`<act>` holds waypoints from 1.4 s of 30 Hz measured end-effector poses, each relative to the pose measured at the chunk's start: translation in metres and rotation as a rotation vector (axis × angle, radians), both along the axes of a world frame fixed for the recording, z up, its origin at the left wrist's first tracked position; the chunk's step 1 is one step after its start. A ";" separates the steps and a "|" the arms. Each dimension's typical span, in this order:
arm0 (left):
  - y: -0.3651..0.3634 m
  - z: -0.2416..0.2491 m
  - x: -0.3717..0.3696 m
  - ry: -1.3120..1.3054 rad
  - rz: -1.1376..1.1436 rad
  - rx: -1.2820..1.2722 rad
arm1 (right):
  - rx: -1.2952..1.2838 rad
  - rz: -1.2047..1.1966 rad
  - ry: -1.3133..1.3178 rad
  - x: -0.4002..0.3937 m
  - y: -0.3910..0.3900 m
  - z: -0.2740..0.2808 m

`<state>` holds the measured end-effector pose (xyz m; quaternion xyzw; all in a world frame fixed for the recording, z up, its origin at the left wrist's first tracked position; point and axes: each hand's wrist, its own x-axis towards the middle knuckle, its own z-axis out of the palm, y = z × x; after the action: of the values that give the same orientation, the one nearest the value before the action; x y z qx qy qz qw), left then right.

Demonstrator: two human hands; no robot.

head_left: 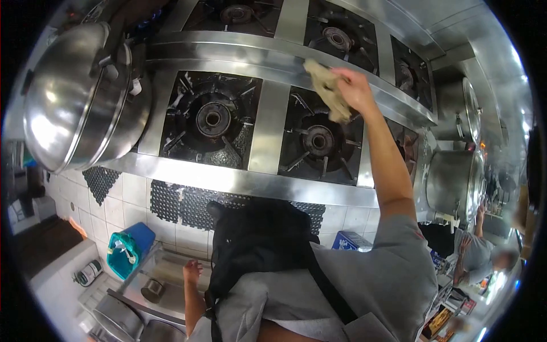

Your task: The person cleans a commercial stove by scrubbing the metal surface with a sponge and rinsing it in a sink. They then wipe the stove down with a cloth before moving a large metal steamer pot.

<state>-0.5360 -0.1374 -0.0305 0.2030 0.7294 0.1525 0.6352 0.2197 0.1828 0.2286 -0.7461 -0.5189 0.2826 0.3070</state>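
Note:
My right hand (354, 90) is closed on a crumpled beige cloth (329, 91), which hangs over the raised steel ledge and the back edge of a black gas burner (319, 141). Left of that burner is another one (213, 119), with a steel strip between them. My left hand (192, 271) is low beside my body, near a steel counter (171, 273), with its fingers partly curled. Whether it holds anything is too small to tell.
Large steel pots (65, 97) stand on the left of the stove, and more pots (451, 181) on the right. Burners line the back row. A teal-lined bin (118, 265) and black mats (196, 208) are on the floor. Another person (477, 253) is at far right.

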 end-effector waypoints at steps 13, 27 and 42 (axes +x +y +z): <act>-0.072 0.026 0.021 0.297 -0.039 0.149 | -0.597 0.554 -0.515 -0.035 0.025 -0.035; -0.074 -0.040 -0.174 0.692 -0.822 0.721 | 0.283 0.246 -0.818 -0.214 0.191 -0.185; 0.083 0.001 -0.214 0.136 0.217 0.125 | 0.156 0.454 -0.578 -0.292 0.262 -0.131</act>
<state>-0.7503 -0.0542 -0.0296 0.1720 0.7776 0.2515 0.5500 -0.0727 0.4448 0.0978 -0.6356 -0.7561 0.0808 0.1332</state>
